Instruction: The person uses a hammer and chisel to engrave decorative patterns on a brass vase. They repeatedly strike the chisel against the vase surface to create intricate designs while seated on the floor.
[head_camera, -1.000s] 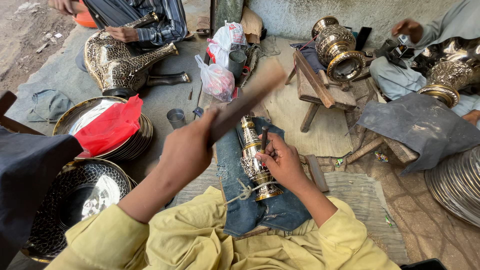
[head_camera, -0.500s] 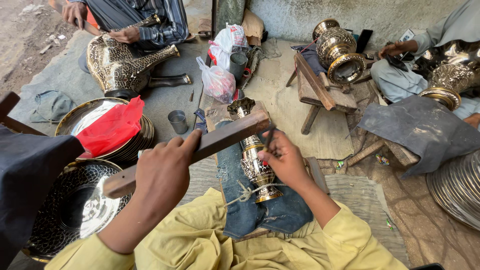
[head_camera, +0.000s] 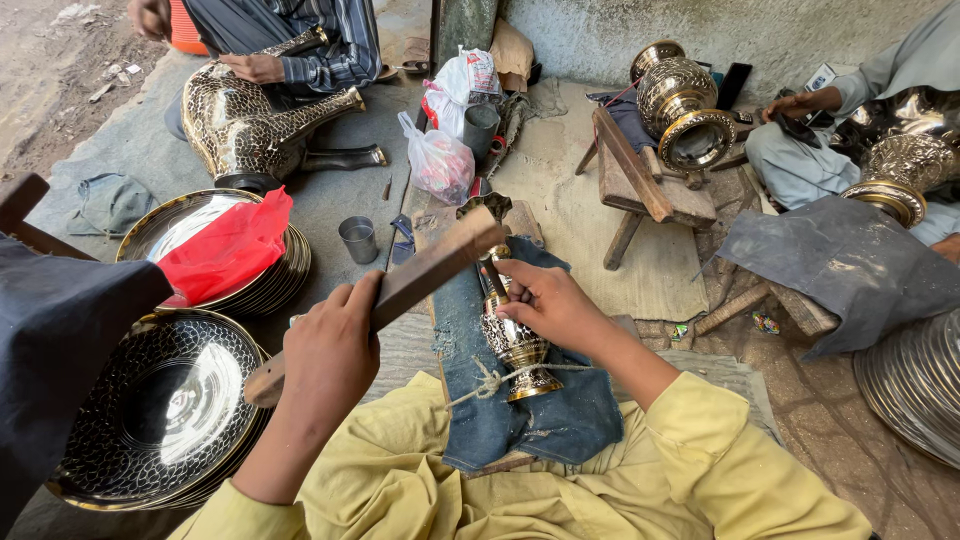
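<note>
Gripping a wooden stick (head_camera: 420, 275) above the engraved brass vase (head_camera: 515, 345), left hand (head_camera: 335, 345); right hand (head_camera: 545, 305) clasping that vase.

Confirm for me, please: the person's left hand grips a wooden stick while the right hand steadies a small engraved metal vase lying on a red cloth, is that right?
Not quite: the cloth under the vase is blue denim, not red, as the head view shows. The left hand does grip the wooden stick, and the right hand does steady the vase.
</note>
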